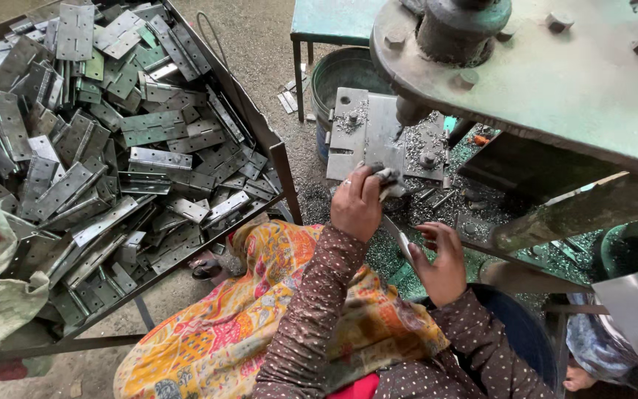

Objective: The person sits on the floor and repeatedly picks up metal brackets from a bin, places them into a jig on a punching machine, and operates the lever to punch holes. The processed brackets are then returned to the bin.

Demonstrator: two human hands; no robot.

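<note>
Here the left hand (357,205) grips a half-hidden hinge (391,182); the right hand (443,258) pinches a metal strip (399,238) (edge-on, unclear).

- Hinge plates (149,159): dull grey metal, some shiny.
- Press body (577,81): rough, worn green-painted metal.
- Shavings (426,144): glittering metal.
- Sleeves (319,310): matt dotted cloth.

A long, narrow metal hinge plate (396,235) of dull grey steel runs slantwise between the two hands, its far end up by the machine's bed and its near end lower, toward the person. It is held off any surface, tilted with one flat face turned up and catching the light. Most of its far part is hidden behind the fingers gripping it.
</note>
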